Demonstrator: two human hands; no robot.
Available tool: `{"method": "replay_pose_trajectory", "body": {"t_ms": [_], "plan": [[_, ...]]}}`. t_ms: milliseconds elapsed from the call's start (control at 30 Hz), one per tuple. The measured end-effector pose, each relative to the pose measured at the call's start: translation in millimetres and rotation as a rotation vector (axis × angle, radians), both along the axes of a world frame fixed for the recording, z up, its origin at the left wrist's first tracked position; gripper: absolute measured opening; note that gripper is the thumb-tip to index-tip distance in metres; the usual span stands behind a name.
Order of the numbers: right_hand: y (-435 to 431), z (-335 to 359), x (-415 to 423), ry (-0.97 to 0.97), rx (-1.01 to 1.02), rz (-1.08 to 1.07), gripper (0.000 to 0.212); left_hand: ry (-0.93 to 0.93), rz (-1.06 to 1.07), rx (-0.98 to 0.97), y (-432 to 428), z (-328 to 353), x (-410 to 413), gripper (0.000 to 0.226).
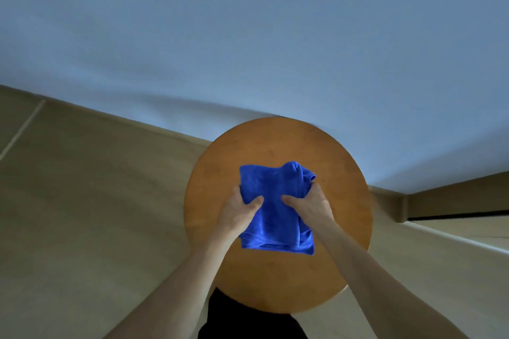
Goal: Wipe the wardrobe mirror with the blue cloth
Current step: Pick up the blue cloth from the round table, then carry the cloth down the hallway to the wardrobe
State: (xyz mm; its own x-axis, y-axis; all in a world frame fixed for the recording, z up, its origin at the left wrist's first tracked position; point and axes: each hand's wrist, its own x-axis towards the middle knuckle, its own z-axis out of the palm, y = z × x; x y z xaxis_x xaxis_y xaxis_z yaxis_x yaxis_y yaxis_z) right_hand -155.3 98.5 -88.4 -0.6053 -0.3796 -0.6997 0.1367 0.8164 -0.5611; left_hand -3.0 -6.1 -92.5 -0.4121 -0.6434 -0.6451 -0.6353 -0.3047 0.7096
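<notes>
Blue terry fabric is bunched between two bare hands. The left hand grips the left edge of the blue cloth, with its thumb pressed on top and its fingers tucked out of sight underneath. The right hand grips the right side in the same way, its thumb lying across the upper face while the fingers curl round a gathered fold near the far right corner. The two thumb tips point towards each other, close together but apart. The cloth is loosely folded. Its stitched hem shows along the near edge, and a rumpled hump rises at the far right, just beyond the right hand.

Under the cloth is a round wooden top, orange-brown and smooth. Whether the cloth lies on it or is held just above it cannot be told from this angle. Both forearms are bare — the left forearm and the right forearm reach in from the lower corners. Dark clothing shows between them below the near rim of the top.

A beige floor spreads out around the top, with a pale joint line at the far left. Beyond it, a broad pale bluish surface fills the upper half of the view — dim and featureless.
</notes>
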Motion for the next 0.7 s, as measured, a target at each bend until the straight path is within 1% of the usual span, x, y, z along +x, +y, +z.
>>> {"method": "replay_pose_trajectory", "body": {"t_ms": [67,133,233,333,467,633,700], "plan": [[-2.9,14.4,4.0,-0.004,-0.052,0.056,0.046,0.023,0.041,-0.001,1.4,16.8,13.2,0.031],[-7.5,28.7,9.9,-0.004,-0.091,0.12,0.041,0.028,0.08,-0.009,0.4,33.1,28.0,0.025],[-19.2,50.4,23.3,0.013,-0.141,0.193,0.04,0.027,0.135,-0.069,-3.6,57.1,52.2,0.024],[-35.9,73.2,44.2,0.045,-0.226,0.268,0.042,0.056,0.181,-0.177,-8.5,79.9,77.2,0.035],[-59.4,97.3,80.5,0.073,-0.289,0.358,0.042,0.037,0.259,-0.204,-15.9,103.4,118.5,0.02],[-89.8,120.1,144.3,0.109,-0.351,0.441,0.043,0.055,0.328,-0.276,-31.0,125.4,189.7,0.011],[-103.1,127.6,177.2,0.114,-0.377,0.476,0.041,0.063,0.348,-0.296,-39.3,134.1,222.2,0.013]]}}
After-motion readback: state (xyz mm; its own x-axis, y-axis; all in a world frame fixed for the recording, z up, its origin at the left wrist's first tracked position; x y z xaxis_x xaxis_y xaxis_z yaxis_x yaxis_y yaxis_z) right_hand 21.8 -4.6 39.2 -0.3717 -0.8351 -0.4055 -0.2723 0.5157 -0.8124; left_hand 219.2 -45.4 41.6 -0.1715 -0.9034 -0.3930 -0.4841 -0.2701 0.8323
